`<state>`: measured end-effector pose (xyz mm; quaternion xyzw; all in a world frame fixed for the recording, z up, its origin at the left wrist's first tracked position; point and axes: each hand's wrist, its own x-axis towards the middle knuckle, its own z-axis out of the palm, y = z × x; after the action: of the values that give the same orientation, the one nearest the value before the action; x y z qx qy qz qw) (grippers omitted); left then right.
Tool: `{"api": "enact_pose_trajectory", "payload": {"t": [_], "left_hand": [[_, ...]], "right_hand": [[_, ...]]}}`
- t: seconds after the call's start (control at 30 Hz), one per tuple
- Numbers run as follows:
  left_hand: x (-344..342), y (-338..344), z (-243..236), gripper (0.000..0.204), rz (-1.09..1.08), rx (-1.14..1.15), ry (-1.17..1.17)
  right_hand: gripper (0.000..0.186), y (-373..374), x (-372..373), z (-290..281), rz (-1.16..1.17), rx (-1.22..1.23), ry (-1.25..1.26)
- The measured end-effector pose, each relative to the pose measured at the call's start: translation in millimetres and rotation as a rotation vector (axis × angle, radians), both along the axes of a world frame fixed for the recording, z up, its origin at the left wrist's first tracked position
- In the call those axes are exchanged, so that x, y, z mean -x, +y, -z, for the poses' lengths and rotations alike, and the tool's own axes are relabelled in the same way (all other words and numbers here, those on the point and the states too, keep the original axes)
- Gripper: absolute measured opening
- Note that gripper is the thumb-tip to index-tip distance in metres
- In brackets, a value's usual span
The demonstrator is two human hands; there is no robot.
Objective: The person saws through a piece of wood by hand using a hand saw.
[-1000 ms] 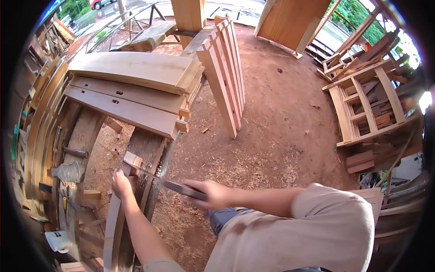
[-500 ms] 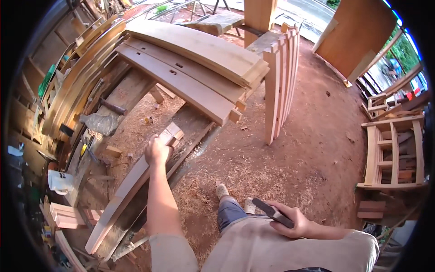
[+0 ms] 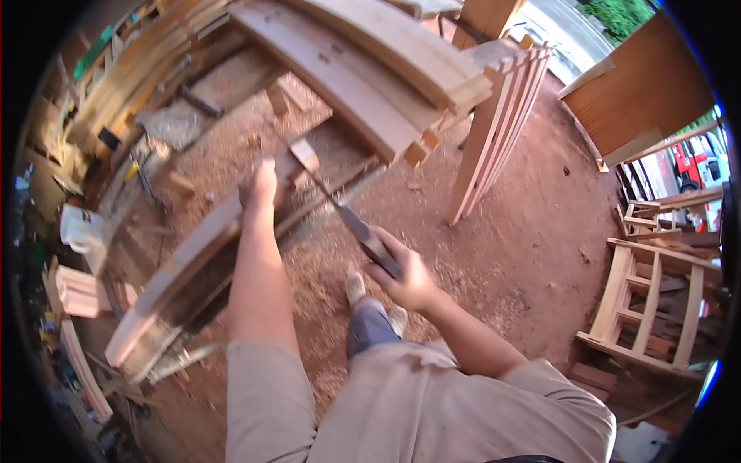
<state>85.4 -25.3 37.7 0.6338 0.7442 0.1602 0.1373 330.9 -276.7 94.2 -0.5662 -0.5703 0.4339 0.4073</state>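
Note:
A long, slightly curved wooden plank (image 3: 185,251) lies on a dark timber bench at the left, its pale cut end (image 3: 305,155) pointing away from me. My left hand (image 3: 258,187) is closed over its far part, just short of that end. In my right hand (image 3: 407,279) is a narrow dark-handled tool (image 3: 361,231), gripped by its handle. The thin shaft slants forward and left across the plank's end. Blur hides its tip, so I cannot tell its exact kind or whether it touches the wood.
Wide boards with slots (image 3: 332,69) are stacked ahead. Beside them leans a row of slats (image 3: 502,131). A slatted wooden frame (image 3: 644,305) stands at the right, and a white container (image 3: 82,229) at the left. Shavings (image 3: 309,324) litter the earth floor.
My right hand has swung forward and left, carrying the tool from near my body to the plank's end. The left hand stays on the plank. The view has shifted.

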Motion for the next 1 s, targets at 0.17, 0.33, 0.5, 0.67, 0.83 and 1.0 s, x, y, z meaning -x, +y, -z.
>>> {"api": "enact_pose_trajectory", "payload": {"t": [0.17,0.33,0.5,0.67,0.83,1.0], "left_hand": [[-7,-29,-57,0.031,0.156,0.062,0.162],[12,-19,-12,0.029,0.176,-0.071,0.214],[-12,-22,-38,0.037,0.211,0.022,0.159],[4,-20,-34,0.05,0.128,0.054,0.343],[-17,-31,-63,0.047,0.15,0.075,0.346],[43,15,-17,0.052,0.166,0.023,0.41]], "right_hand": [[0.066,-152,-66,-69,-0.103,0.198,-0.1],[0.061,-60,-38,-43,-0.099,0.104,-0.1],[0.051,113,37,-25,-0.054,0.076,-0.026],[0.055,7,5,-9,-0.017,0.046,0.109],[0.07,-143,-75,-59,-0.093,0.177,0.029],[0.065,-47,-47,-44,-0.167,0.262,0.139]]}}
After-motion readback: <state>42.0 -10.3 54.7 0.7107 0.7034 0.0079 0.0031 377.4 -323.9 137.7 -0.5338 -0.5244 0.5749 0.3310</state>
